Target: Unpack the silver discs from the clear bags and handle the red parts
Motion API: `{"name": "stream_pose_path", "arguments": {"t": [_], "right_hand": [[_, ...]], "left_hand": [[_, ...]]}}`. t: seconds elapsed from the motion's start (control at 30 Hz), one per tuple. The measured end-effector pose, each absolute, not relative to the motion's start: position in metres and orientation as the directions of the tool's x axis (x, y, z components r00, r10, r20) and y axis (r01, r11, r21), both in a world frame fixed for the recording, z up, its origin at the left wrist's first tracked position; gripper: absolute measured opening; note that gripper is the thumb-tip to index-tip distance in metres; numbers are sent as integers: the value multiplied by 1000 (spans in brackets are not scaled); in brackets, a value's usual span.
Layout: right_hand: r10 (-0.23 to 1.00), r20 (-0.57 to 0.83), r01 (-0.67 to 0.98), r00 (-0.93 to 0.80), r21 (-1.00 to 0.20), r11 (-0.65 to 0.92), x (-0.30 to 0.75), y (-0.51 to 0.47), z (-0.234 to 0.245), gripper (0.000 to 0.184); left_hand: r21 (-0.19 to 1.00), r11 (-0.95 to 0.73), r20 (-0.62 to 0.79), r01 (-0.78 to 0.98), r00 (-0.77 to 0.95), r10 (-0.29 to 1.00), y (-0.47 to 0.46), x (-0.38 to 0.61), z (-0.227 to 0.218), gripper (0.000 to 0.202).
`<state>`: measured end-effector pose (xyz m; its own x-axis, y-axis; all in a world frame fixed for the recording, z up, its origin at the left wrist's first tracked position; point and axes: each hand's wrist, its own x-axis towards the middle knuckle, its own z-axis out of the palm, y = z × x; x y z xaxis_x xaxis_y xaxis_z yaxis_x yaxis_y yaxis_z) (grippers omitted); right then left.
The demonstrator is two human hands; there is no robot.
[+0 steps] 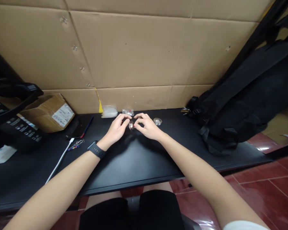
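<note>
Close to the back of the black desk, both hands meet around a small round shiny piece point(131, 125), which looks clear with a bit of red at its side. My left hand point(116, 129), wearing a black watch point(96, 149) at the wrist, has its thumb and fingers bent together at the piece's left edge. From the other side, the fingertips of my right hand point(147, 127) pinch it near the red bit. Fingers hide part of it. A similar clear round piece point(157, 121) lies just right of my right hand. Behind them is a small clear packet point(128, 112) with something red inside.
A clear plastic bag point(109, 111) rests against the cardboard wall point(144, 51). On the left are an opened cardboard box point(49, 113), a phone point(79, 126), a keychain point(76, 144), a white cable point(60, 160) and a black bag point(16, 127). A black backpack point(242, 95) fills the right end.
</note>
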<state>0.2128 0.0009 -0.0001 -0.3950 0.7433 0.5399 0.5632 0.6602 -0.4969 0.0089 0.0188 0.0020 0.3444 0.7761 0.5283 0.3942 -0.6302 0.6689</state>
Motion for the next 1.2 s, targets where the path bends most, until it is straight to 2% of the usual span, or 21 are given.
{"name": "stream_pose_path", "arguments": {"t": [0.1,0.17,0.27,0.37,0.47,0.57,0.63,0.73,0.8,0.9,1.07,1.2], "right_hand": [[751,527,576,-399,-494,652,215,1,0,18],[758,514,575,-401,-503,645,216,1,0,18],[765,484,580,-424,-504,640,216,2,-1,18],[758,443,589,-479,-478,652,219,5,-1,16],[741,405,602,-537,-431,672,230,10,1,17],[769,371,650,-520,-411,639,253,21,3,20],[840,335,738,-426,-408,537,275,30,3,27],[913,236,846,-332,-353,399,307,39,1,45],[935,174,864,-309,-359,353,322,42,-1,49],[952,124,862,-279,-404,305,332,43,-1,43],[948,138,825,-286,-468,316,330,43,-2,34],[947,140,807,-290,-495,321,327,43,-2,25]], "left_hand": [[642,-674,504,366,462,730,16,11,4,27],[586,-712,457,387,568,685,13,11,4,23],[503,-738,405,449,632,661,13,9,1,20],[475,-700,385,533,589,711,18,6,-3,22],[502,-573,380,648,429,819,28,-3,-5,34],[446,-473,369,760,326,871,39,-16,-3,26],[343,-496,369,798,371,852,44,-26,-2,19],[227,-572,346,788,484,804,46,-34,-4,21],[224,-571,332,790,489,806,46,-35,-7,19],[248,-566,346,786,474,810,46,-32,-13,17],[242,-618,390,748,508,768,47,-30,-19,9],[236,-652,421,721,529,737,43,-29,-17,11]]}}
